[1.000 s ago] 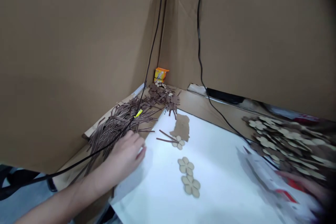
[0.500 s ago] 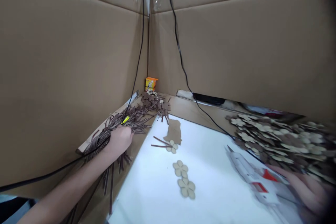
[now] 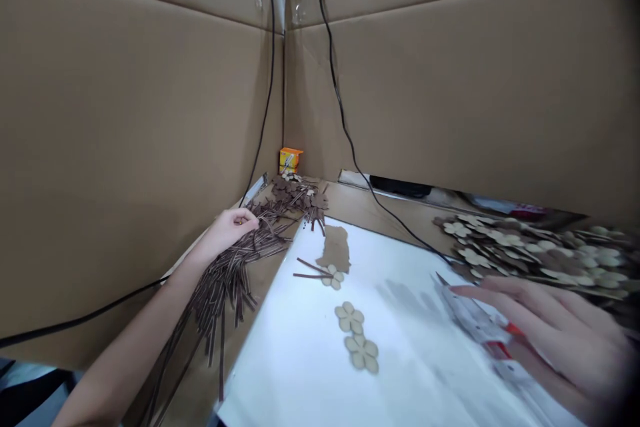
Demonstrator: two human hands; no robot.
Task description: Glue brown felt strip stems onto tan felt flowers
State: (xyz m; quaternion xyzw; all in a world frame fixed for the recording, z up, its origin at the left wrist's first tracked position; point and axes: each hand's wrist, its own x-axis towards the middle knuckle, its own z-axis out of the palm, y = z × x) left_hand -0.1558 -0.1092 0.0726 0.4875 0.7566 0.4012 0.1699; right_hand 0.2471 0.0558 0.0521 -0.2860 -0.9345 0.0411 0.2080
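At the pile of thin brown strips point(image 3: 235, 273) on the left, my left hand point(image 3: 229, 232) is closed, with thumb and fingertips pinched together. Whatever it grips is hidden, though a speck of yellow shows between the fingers. Over on the right, my right hand point(image 3: 560, 333) hovers above a white and red glue gun point(image 3: 475, 320), its fingers stretched out and apart. The gun lies blurred on the white board point(image 3: 425, 373), metal tip towards the far side. Two beige felt flowers point(image 3: 362, 353) touch on the board. Behind them another beige flower point(image 3: 332, 277) has two brown strips on it.
Cardboard walls point(image 3: 450, 100) enclose the far side. Beige and brown flowers point(image 3: 545, 253) are heaped at the right, brown ones point(image 3: 295, 193) in the corner beside an orange box point(image 3: 290, 160). A torn cardboard piece point(image 3: 336, 248) lies on the board. Black cables point(image 3: 336, 73) hang down.
My left hand has moved slightly up and turned; the bright yellow piece beside it is now mostly hidden. My right hand has come leftward over the glue gun, which stays in place.
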